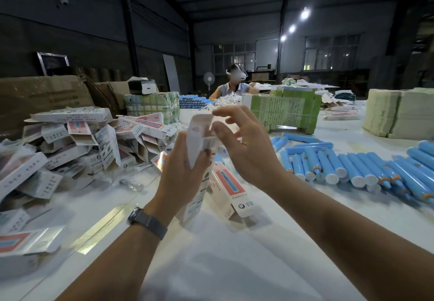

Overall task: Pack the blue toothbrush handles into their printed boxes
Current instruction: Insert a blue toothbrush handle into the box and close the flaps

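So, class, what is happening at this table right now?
A person is packing toothbrushes. The left hand grips a printed box upright while the right hand works its top flap. Blue handles lie to the right on the white table; a heap of boxes sits to the left.

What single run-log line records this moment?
left hand: holds box upright | right hand: fingers at box flap | blue handles: lying on table | stage: flap work
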Available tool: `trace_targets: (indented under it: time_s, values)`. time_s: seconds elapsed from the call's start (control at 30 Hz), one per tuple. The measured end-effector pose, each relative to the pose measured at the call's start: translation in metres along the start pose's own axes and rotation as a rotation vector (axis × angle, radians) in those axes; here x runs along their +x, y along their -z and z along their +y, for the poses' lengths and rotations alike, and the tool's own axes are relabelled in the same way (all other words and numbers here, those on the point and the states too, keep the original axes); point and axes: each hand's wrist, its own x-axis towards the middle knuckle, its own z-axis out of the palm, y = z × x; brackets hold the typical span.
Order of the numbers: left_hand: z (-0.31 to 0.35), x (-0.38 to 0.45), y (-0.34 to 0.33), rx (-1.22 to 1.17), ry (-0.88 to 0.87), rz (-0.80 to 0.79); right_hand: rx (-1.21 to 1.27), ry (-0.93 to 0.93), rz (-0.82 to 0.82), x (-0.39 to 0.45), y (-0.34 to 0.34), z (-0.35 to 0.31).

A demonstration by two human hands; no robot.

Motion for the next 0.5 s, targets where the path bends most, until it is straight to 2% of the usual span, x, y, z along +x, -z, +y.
trace_targets:
  time_s: [0.13,0.2,0.33,0.4,0.5]
  values:
    - [-0.015,0.003,0.010,0.010,0.103,0.172,0.037,-0.069,0.050,0.009,-0.009,0.027]
    - [-0.023,0.004,0.015,0.008,0.140,0.241,-0.002,-0.158,0.011,0.018,-0.020,0.049]
    - [-0.030,0.006,0.017,0.031,0.155,0.305,-0.205,-0.425,-0.274,0.038,-0.056,0.095]
    - [-0.032,0.006,0.016,0.031,0.148,0.300,-0.356,-0.434,-0.455,0.048,-0.078,0.111]
    - [-0.035,0.008,0.018,0.019,0.155,0.316,-0.569,-0.337,-0.678,0.071,-0.113,0.126]
